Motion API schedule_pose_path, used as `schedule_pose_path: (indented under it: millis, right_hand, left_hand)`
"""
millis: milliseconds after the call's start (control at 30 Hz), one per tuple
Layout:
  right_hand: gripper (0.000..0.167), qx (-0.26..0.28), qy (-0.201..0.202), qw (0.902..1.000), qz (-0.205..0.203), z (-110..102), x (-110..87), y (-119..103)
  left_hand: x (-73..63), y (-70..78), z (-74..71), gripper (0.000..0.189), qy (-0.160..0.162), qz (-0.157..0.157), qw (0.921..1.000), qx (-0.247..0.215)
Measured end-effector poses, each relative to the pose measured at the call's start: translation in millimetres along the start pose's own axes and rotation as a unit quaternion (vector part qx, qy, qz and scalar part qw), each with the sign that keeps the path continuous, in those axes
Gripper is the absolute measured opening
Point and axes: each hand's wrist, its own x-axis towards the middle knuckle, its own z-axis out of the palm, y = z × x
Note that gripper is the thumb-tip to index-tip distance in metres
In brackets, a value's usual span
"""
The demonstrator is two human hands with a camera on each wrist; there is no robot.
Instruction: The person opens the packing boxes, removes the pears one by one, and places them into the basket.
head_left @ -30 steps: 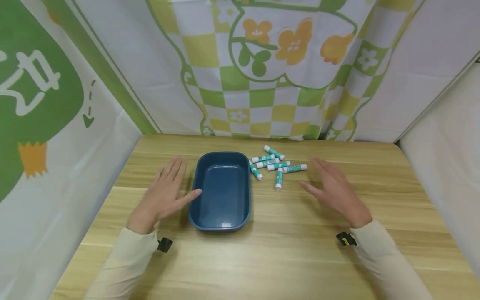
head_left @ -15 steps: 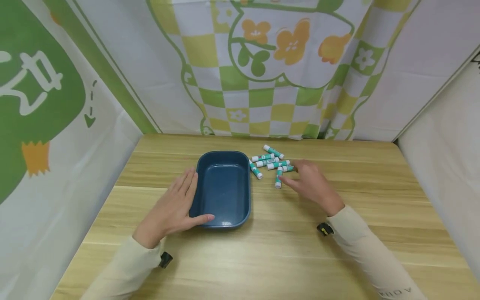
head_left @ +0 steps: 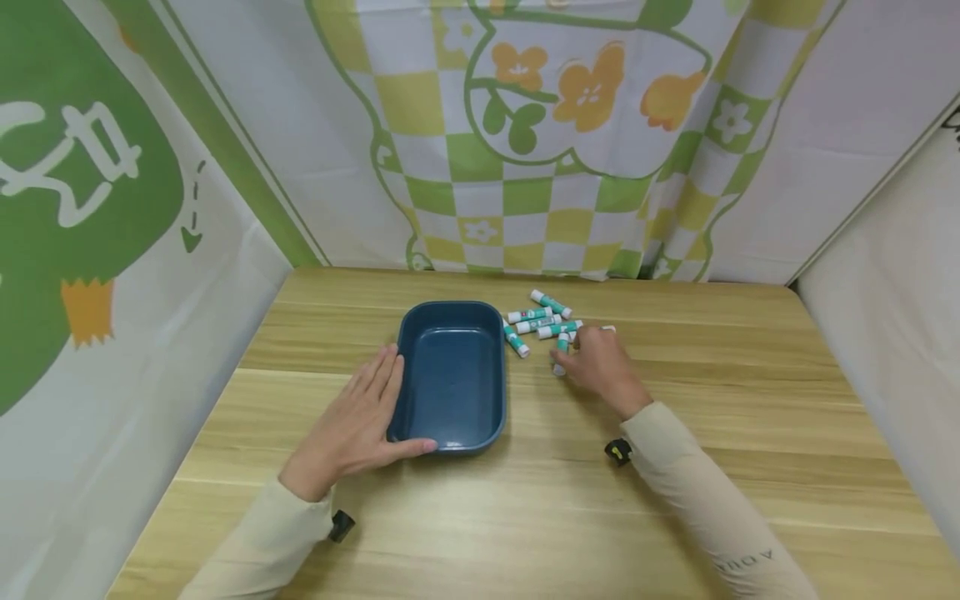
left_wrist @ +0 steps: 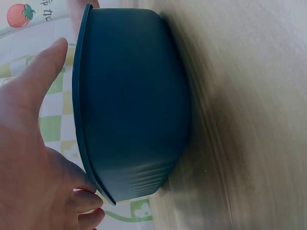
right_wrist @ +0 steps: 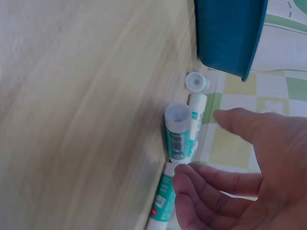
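In the head view my left hand (head_left: 352, 429) rests at the left side of a dark blue tub (head_left: 450, 442), its fingers straight along the rim and its thumb at the near edge. The left wrist view shows the tub's outer wall (left_wrist: 134, 86) beside that hand. My right hand (head_left: 603, 367) is low over the near end of a group of white-and-green glue sticks (head_left: 558, 330). Thumb and fingers stand apart around the nearest glue stick (right_wrist: 176, 136), which the hand partly covers in the head view. Another glue stick (right_wrist: 163, 201) lies by the fingertips.
Several glue sticks (head_left: 530, 315) lie loosely at the tub's right side, one glue stick (head_left: 515, 341) close against its wall. A wooden table (head_left: 510, 533) carries everything. A checked, flowered cloth (head_left: 525, 196) hangs behind its back edge.
My right hand has moved left and down to the glue sticks. The left hand has come right from beside the tub onto its rim.
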Motion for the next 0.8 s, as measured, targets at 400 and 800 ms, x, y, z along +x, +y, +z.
schedule_pose_path:
  millis: [400, 800]
  right_hand:
    - [0.048, -0.023, 0.008, 0.9984, 0.051, 14.3, -0.4, -2.8]
    - [0.045, -0.039, -0.011, 0.9967, 0.071, 15.6, 1.0, -2.0]
  left_hand:
    - [-1.4, 1.2, 1.1, 0.118, -0.009, -0.005, 0.9999, -0.002]
    - [-1.7, 2.1, 1.9, 0.117, -0.015, -0.010, 0.9998, -0.002]
